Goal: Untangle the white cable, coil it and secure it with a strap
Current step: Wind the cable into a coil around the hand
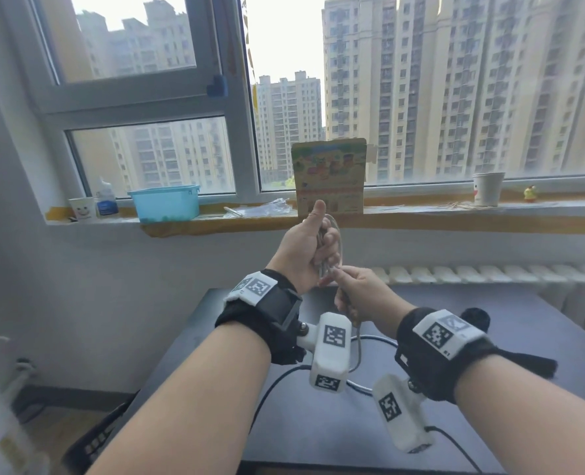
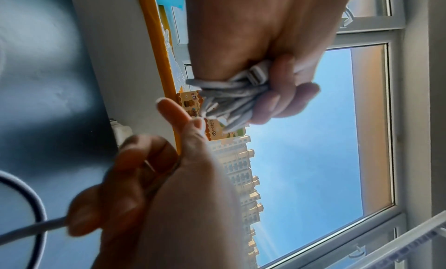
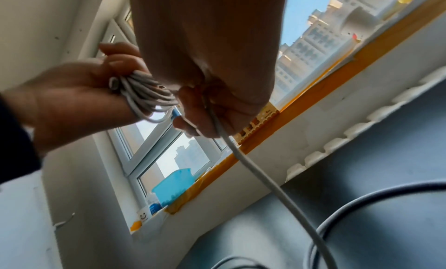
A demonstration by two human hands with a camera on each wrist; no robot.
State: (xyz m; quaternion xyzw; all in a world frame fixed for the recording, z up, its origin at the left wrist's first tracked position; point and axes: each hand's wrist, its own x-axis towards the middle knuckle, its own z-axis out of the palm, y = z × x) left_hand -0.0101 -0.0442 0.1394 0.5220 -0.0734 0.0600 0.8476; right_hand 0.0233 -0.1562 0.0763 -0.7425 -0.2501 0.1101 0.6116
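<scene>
My left hand [image 1: 313, 245] is raised in front of the windowsill with the thumb pointing up, and its fingers grip a bundle of white cable loops [image 1: 334, 231]. The left wrist view shows the same loops [image 2: 231, 99], with a connector end among them, under the curled fingers [image 2: 284, 95]. Just below, my right hand [image 1: 352, 291] is closed around the cable's free tail [image 1: 359, 347], which hangs down toward the dark table [image 1: 541, 341]. In the right wrist view the tail [image 3: 263, 175] runs out from under the right hand [image 3: 207, 113], beside the coil [image 3: 144, 93].
Black camera leads [image 1: 270, 383] loop across the table. A black rounded object [image 1: 476, 317] lies on the table behind my right wrist. The windowsill carries a blue basket [image 1: 164, 202], a colourful box [image 1: 328, 176] and paper cups [image 1: 488, 188]. A radiator [image 1: 490, 272] runs behind the table.
</scene>
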